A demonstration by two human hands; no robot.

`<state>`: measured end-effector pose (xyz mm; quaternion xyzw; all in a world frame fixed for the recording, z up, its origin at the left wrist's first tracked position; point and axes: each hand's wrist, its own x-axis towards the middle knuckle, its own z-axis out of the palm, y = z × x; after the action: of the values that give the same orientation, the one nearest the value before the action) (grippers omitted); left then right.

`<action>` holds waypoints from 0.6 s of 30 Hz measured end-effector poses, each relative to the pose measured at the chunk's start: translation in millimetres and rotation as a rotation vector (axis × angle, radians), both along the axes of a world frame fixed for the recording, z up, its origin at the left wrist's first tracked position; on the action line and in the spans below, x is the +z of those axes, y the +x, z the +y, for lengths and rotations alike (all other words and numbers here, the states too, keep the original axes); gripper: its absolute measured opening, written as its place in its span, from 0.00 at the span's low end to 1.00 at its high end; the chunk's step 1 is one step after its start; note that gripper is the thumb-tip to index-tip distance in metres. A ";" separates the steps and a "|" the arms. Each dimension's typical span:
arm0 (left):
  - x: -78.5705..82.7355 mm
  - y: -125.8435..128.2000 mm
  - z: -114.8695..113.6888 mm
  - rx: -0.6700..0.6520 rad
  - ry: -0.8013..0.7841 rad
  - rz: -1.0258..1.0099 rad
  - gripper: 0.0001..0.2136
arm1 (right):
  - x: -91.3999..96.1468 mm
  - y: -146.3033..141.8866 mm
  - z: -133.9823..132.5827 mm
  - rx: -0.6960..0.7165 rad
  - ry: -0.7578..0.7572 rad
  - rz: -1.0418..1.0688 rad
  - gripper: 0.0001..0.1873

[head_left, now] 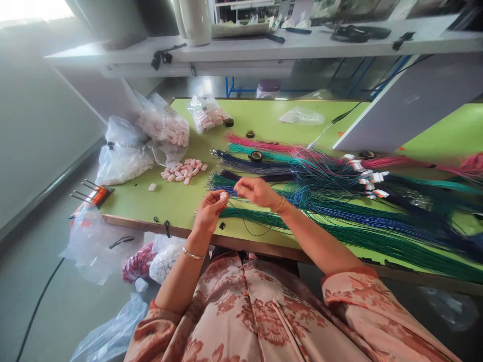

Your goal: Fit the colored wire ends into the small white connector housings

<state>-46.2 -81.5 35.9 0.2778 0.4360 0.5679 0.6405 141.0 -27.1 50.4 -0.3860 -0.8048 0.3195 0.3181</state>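
Note:
My left hand pinches a small white connector housing between thumb and fingers, just above the green table. A thin dark green wire loops down from near the housing and curves to the right. My right hand is raised a little to the right of it, fingers curled together; whatever they may hold is too small to make out. Beneath and beyond my right hand lie bundles of cut wires, among them green wires and dark blue wires. A loose pile of pinkish-white connector housings lies left of my hands.
Plastic bags of housings stand at the back left. Black tape rolls lie among the wires. Finished-looking white connectors cluster on wire ends at right. An orange pronged fixture sits at the left corner. A shelf spans the back.

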 end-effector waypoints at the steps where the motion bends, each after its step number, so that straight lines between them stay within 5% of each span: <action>1: 0.0 -2.2 2.3 -0.001 -0.003 -0.010 0.20 | 2.4 7.9 12.6 -0.083 -0.008 -0.014 0.14; 4: -2.4 -6.3 7.0 -0.013 -0.018 -0.027 0.19 | -1.1 26.6 45.5 -0.277 -0.019 -0.346 0.09; 7: -7.0 -7.0 8.3 -0.023 -0.024 -0.030 0.18 | -16.8 31.7 60.5 -0.329 -0.061 -0.633 0.06; 11: -11.3 -6.1 8.7 -0.028 -0.029 -0.028 0.17 | -32.4 25.4 60.3 -0.315 -0.065 -0.728 0.08; 18: -14.5 -6.5 10.8 -0.028 -0.039 -0.035 0.17 | -32.9 24.7 48.0 -0.227 0.069 -0.702 0.12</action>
<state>-52.7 -70.8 21.4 0.2613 0.4320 0.5550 0.6612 165.7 20.9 17.6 -0.5479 -0.8273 0.1030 0.0686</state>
